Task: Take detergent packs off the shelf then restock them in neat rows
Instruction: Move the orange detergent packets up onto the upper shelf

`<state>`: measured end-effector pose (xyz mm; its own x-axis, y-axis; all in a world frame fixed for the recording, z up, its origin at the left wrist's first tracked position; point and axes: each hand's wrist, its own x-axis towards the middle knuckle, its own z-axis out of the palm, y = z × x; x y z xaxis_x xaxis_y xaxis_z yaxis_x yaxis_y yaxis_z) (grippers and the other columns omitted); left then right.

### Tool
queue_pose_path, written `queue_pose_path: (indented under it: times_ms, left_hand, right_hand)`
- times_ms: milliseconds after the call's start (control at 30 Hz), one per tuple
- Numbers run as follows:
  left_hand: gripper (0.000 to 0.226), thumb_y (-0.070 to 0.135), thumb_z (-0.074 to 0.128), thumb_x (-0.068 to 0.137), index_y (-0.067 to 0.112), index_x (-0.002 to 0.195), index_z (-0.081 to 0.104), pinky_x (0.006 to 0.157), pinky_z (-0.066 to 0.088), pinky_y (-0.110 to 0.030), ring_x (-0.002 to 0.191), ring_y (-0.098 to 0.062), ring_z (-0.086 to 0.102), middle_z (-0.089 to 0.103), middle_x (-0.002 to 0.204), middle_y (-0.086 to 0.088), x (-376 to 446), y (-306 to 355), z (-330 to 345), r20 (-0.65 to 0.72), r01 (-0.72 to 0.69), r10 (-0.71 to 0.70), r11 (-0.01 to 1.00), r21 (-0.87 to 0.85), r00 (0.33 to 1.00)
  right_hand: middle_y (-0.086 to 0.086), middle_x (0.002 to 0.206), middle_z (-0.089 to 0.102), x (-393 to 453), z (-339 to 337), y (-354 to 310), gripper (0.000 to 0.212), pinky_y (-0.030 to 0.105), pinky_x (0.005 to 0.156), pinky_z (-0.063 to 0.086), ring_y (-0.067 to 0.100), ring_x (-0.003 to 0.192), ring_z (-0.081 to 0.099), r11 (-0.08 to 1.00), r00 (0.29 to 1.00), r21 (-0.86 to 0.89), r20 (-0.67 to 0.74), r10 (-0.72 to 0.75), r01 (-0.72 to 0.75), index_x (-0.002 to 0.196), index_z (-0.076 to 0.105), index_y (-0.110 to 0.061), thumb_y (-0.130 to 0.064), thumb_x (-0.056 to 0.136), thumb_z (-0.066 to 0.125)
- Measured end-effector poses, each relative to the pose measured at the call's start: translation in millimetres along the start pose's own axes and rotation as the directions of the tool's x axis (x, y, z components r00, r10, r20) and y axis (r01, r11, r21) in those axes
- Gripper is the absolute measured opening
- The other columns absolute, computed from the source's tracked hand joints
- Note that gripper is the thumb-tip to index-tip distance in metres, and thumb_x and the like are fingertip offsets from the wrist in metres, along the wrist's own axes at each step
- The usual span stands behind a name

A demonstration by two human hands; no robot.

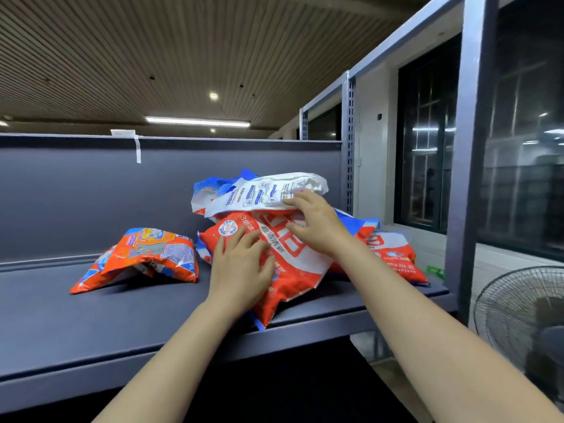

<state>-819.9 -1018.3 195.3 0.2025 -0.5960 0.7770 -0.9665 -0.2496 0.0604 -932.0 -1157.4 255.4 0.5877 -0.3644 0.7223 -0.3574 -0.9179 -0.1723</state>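
Several detergent packs lie in a loose heap on the dark grey shelf (pixel 91 325). A large red pack (pixel 293 270) tilts toward the front edge, one corner hanging over it. My left hand (pixel 241 267) rests flat on its lower half, fingers spread. A white pack (pixel 268 193) lies on top of the heap. My right hand (pixel 314 224) reaches between the white pack and the red one, fingers straight, touching both. Another red pack (pixel 393 254) lies behind at the right. A separate orange pack (pixel 143 257) sits bent at the left.
The shelf's back panel (pixel 91 193) rises behind the packs. Grey metal uprights (pixel 467 178) stand at the right, with dark windows beyond. A floor fan (pixel 525 315) stands low at the right. A small green object (pixel 435 271) lies at the shelf's right end.
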Motion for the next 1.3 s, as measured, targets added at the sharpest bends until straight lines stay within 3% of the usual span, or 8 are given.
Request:
queue_pose_path:
  times_ms: [67,200,333,500,600,867,1300]
  left_hand:
    - [0.051,0.044,0.031,0.079,0.017,0.095,0.071,0.097,0.039,-0.043,0.12,-0.029,0.051,0.064,0.118,-0.003,-6.3,3.6,-3.5,-0.029,0.05,-0.05,0.999,0.01,0.998]
    - [0.05,0.038,0.035,0.08,0.014,0.111,0.066,0.095,0.037,-0.039,0.12,-0.026,0.048,0.058,0.127,-0.002,-18.2,9.6,-19.8,0.015,0.133,-0.134,0.991,0.014,0.991]
    - [0.038,0.036,0.043,0.092,0.017,0.119,0.061,0.089,0.04,-0.038,0.112,-0.028,0.052,0.061,0.121,-0.003,-28.6,13.8,-37.4,0.089,0.206,-0.213,0.975,0.082,0.973]
    - [0.032,0.035,0.045,0.091,0.017,0.111,0.063,0.082,0.042,-0.038,0.103,-0.029,0.056,0.065,0.109,-0.005,-51.0,18.8,-66.4,0.041,0.259,-0.264,0.96,0.104,0.964]
    - [0.042,0.041,0.038,0.086,0.016,0.108,0.064,0.082,0.041,-0.039,0.102,-0.031,0.057,0.065,0.107,-0.007,-74.8,21.5,-83.0,-0.001,0.304,-0.306,0.947,0.099,0.952]
    - [0.051,0.044,0.037,0.08,0.018,0.114,0.063,0.09,0.04,-0.039,0.109,-0.025,0.057,0.065,0.115,0.0,-156.1,13.0,-116.8,-0.026,0.429,-0.429,0.898,0.095,0.903]
    - [0.03,0.039,0.054,0.088,0.024,0.111,0.066,0.087,0.046,-0.036,0.102,-0.014,0.06,0.066,0.105,0.01,-288.1,-80.2,-188.7,-0.013,0.602,-0.603,0.796,0.067,0.798]
  right_hand:
    - [0.002,0.141,0.044,-17.3,-6.8,-2.3,0.047,0.037,0.11,0.029,0.022,0.132,0.036,1.0,1.0,0.021,0.005,0.016,-0.016,0.134,0.051,-0.02,-0.025,0.088,0.06]
    - [-0.001,0.137,0.048,-52.8,-20.5,-9.1,0.042,0.038,0.106,0.033,0.018,0.128,0.039,0.998,0.998,0.018,0.033,0.057,-0.057,0.133,0.051,-0.022,-0.03,0.092,0.055]
    - [0.0,0.135,0.049,-85.1,-32.5,-18.9,0.042,0.037,0.105,0.033,0.021,0.127,0.041,0.999,0.998,0.018,0.046,0.049,-0.05,0.132,0.051,-0.022,-0.03,0.092,0.056]
    - [-0.001,0.132,0.053,-119.0,-41.6,-29.5,0.041,0.039,0.104,0.035,0.02,0.123,0.044,0.994,0.999,0.111,0.035,0.014,-0.018,0.13,0.053,-0.022,-0.029,0.09,0.059]
    - [-0.001,0.131,0.054,-142.0,-40.8,-38.8,0.041,0.038,0.104,0.036,0.02,0.122,0.046,0.986,0.999,0.168,0.046,-0.024,0.016,0.13,0.054,-0.022,-0.029,0.089,0.06]
    - [-0.007,0.132,0.052,-193.8,-15.3,-79.2,0.047,0.04,0.105,0.037,0.013,0.124,0.045,0.942,0.989,0.334,0.124,-0.077,0.032,0.13,0.052,-0.024,-0.039,0.086,0.054]
    - [-0.016,0.133,0.05,-238.3,63.0,-213.8,0.049,0.036,0.107,0.036,0.002,0.124,0.043,0.909,0.946,0.416,0.281,-0.162,0.032,0.133,0.047,-0.035,-0.046,0.086,0.048]
